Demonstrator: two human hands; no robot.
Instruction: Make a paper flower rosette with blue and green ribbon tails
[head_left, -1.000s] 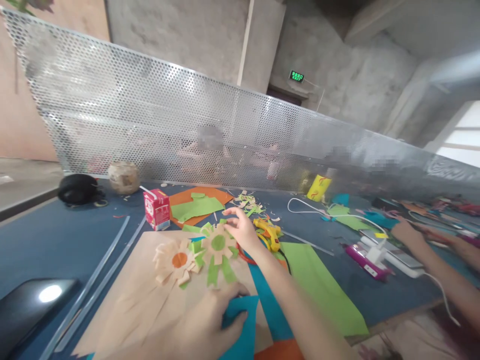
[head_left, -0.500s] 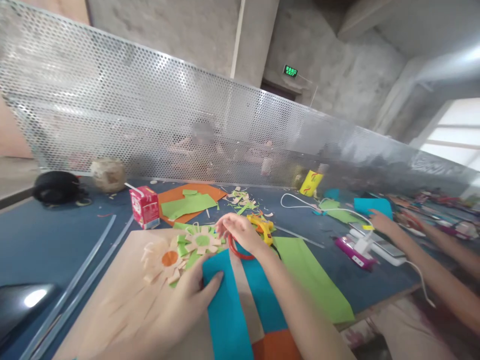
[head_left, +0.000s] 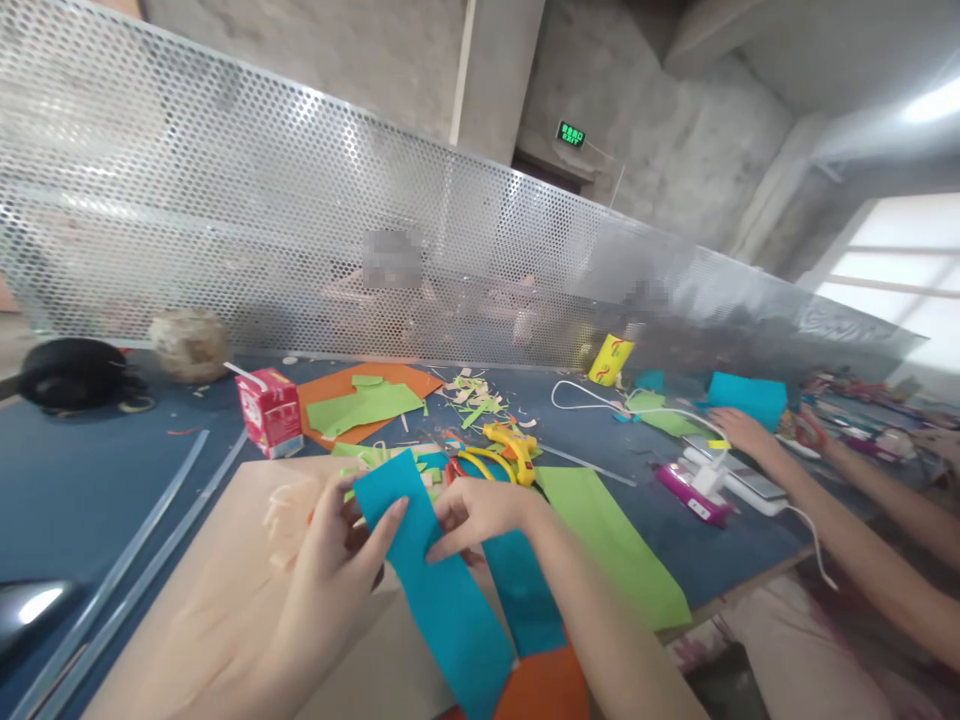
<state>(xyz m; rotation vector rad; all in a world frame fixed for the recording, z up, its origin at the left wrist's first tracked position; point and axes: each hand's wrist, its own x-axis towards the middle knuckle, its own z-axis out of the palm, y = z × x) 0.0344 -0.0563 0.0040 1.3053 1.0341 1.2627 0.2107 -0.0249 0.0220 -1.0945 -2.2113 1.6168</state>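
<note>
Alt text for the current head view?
The left hand grips the upper end of a blue strip; the right hand holds its right edge, over a beige sheet. A beige flower shows partly behind the left hand; a red drink carton stands farther back.

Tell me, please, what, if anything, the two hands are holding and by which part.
A blue strip: the left hand grips it by the left edge near its upper end, the right hand by the right edge, a little lower.
</note>
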